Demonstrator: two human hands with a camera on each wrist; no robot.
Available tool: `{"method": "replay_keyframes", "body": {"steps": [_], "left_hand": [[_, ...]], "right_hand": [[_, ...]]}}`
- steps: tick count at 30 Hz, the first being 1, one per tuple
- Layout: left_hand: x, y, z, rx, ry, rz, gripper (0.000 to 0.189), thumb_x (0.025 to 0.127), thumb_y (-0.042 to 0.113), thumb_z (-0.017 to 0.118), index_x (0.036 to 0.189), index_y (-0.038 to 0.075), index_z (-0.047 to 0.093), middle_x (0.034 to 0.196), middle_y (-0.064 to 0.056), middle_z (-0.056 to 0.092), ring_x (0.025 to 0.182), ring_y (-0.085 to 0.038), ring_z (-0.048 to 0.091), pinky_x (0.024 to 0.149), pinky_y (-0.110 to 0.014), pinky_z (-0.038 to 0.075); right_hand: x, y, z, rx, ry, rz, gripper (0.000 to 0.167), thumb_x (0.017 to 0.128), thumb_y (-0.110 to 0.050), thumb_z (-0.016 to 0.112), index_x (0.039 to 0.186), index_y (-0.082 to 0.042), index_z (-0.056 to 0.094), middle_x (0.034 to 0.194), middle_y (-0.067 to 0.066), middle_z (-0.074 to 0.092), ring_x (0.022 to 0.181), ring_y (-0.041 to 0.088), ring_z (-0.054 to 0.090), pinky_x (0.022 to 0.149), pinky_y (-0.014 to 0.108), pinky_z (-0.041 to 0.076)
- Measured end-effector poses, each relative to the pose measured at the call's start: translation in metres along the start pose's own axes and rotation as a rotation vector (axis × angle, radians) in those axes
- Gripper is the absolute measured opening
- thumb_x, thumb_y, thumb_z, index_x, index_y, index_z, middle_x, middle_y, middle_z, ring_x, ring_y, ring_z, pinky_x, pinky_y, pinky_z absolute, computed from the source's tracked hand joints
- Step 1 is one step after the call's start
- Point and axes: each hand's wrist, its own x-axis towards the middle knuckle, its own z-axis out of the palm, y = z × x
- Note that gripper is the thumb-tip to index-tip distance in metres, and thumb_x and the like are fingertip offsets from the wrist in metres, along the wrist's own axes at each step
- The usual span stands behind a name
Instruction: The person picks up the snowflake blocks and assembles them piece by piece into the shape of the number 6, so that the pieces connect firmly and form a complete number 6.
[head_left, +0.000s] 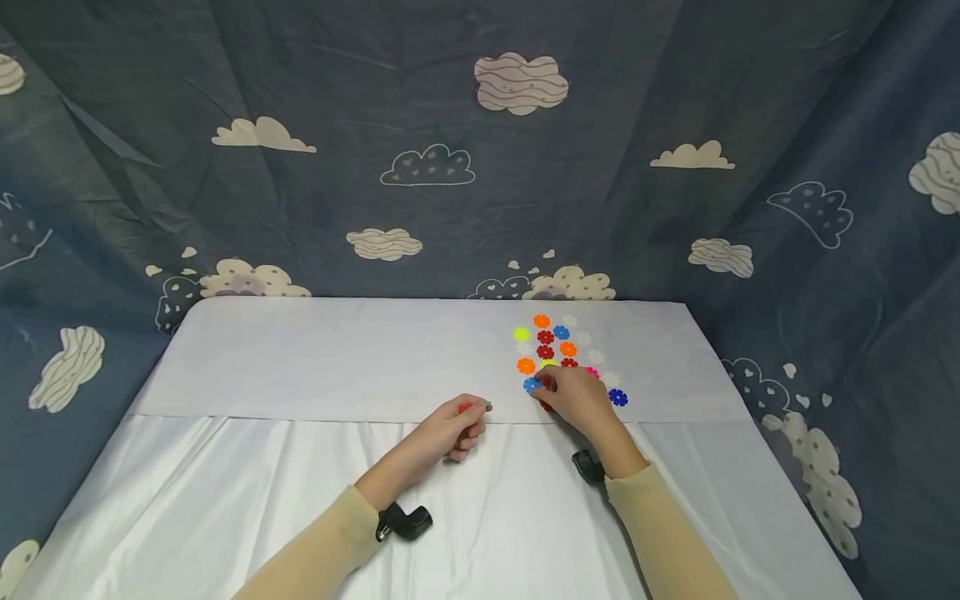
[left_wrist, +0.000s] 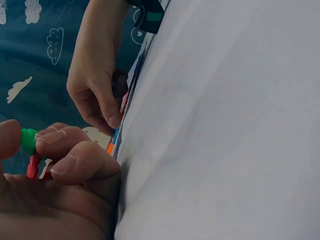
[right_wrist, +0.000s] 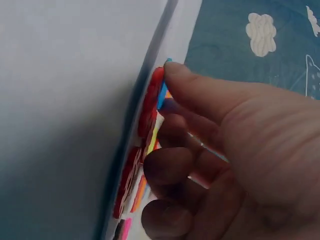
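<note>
My left hand (head_left: 448, 429) is raised over the white cloth, left of the flower-shaped plastic discs. Between its thumb and curled fingers it holds a green disc (left_wrist: 28, 141) and a red disc (left_wrist: 33, 166), partly hidden by the fingers. At the near left side of the disc group, my right hand (head_left: 579, 398) pinches a light-blue disc (head_left: 532, 385) with thumb and forefinger. That disc stands on edge in the right wrist view, close beside red discs (right_wrist: 147, 102). Fingers hide part of the group beneath the right hand.
Several discs lie farther back, among them an orange disc (head_left: 542, 321), a yellow disc (head_left: 521, 334) and pale white discs. A dark-blue disc (head_left: 618, 397) lies right of my right hand. Behind the white-covered table (head_left: 337, 358) hangs a cloud-print curtain (head_left: 585, 200).
</note>
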Motion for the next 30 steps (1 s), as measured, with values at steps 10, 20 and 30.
{"method": "replay_keyframes", "body": {"steps": [10,20,30], "left_hand": [[0.0,-0.002,-0.008,-0.25,-0.143,0.012,0.045,0.118,0.036,0.032,0.14,-0.003,0.041,0.086,0.004,0.041,0.069,-0.008,0.033,0.055,-0.019,0.029],[0.003,-0.001,-0.009,-0.164,-0.115,0.04,0.038,0.118,0.032,0.036,0.131,-0.003,0.044,0.084,0.003,0.041,0.068,-0.009,0.033,0.054,-0.02,0.029],[0.001,0.001,-0.008,-0.075,-0.093,0.027,0.041,0.117,0.03,0.041,0.14,-0.003,0.043,0.084,0.003,0.042,0.065,-0.007,0.03,0.052,-0.017,0.027]], "right_hand": [[-0.006,-0.012,-0.002,0.566,-0.11,0.031,0.023,0.101,-0.026,0.072,0.105,-0.004,0.064,0.076,0.002,0.056,0.066,0.017,0.05,0.058,0.024,0.043],[-0.024,-0.046,0.002,0.946,-0.231,-0.065,0.026,0.105,-0.015,0.066,0.127,-0.003,0.061,0.072,-0.001,0.057,0.062,0.014,0.047,0.055,0.022,0.04],[-0.027,-0.052,0.008,0.798,-0.157,-0.24,0.015,0.104,-0.008,0.067,0.118,-0.003,0.067,0.074,0.012,0.063,0.059,0.012,0.052,0.054,0.022,0.043]]}}
